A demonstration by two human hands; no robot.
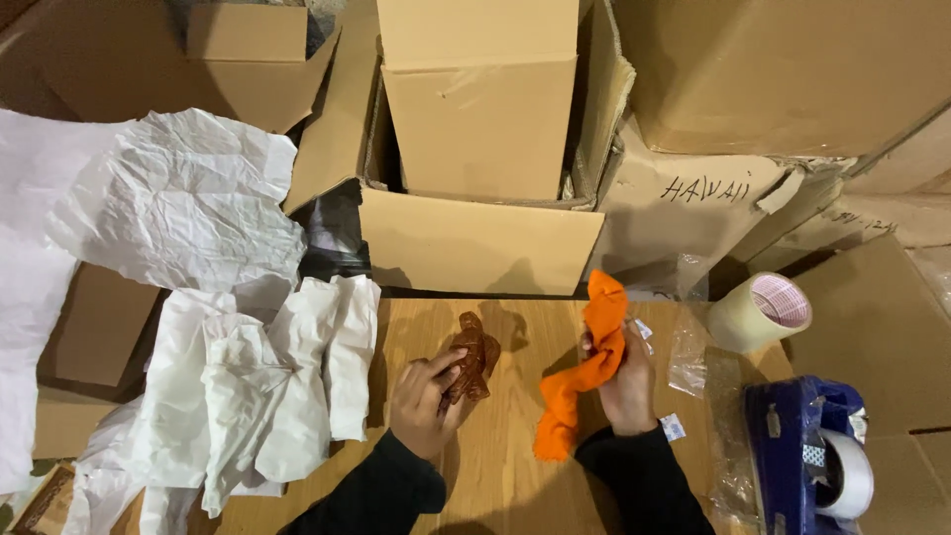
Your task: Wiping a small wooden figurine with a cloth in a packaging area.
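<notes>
Lighting's warm and kinda dim on my feed, coming from overhead, so my hands throw soft shadows onto the light wooden tabletop [505, 436]. The crumpled white packing paper [178, 213] nearly blows out. Corners look a bit stretched, focus mostly sharp.

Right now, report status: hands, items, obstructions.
Left hand grips brown figurine. Right hand grips orange cloth. Crumpled white paper lies left, tape roll right.

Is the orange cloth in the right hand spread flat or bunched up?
Bunched up. The right hand grips the orange cloth around its middle, so it is gathered and twisted; one end sticks up and the other hangs toward the wooden table.
</notes>
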